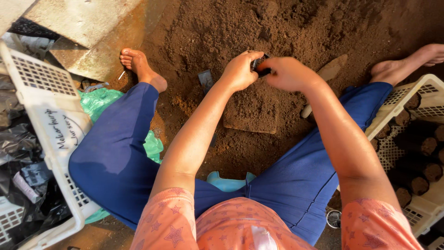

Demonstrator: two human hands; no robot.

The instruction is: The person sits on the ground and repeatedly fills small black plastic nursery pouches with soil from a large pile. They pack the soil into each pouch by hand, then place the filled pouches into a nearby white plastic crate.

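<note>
Both hands meet over the soil heap (259,41): the left hand (240,70) and the right hand (287,73) are each curled tight around a small black plastic nursery bag (261,68), pinched between fingers and thumbs just above the ground. Only a sliver of the bag shows between the knuckles, so whether it already holds soil cannot be told; it looks slack and small, which suggests it is being opened or shaped and not yet packed full.

Judged from what lies around, a good part of the work appears done. The white plastic crate (430,203) at the person's right side holds rows of dark, soil-filled bags (423,164) standing upright and touching one another, though bare crate bottom remains at its near edge. Loose brown soil is plentiful in front of the person, with a flattened, pressed patch (252,111) directly below the hands.

On the left stands another white crate (46,106), tilted, with crumpled black plastic (18,148) inside and a green plastic bag (99,99) wedged under the knee. A pale trowel-like tool (326,76) lies on the soil just beyond the right forearm. The person sits low with bare feet (138,65) spread wide. Nothing lies between the hands and the soil; the filled crate is near the right elbow, and the tool is the one object close beside the working spot.
</note>
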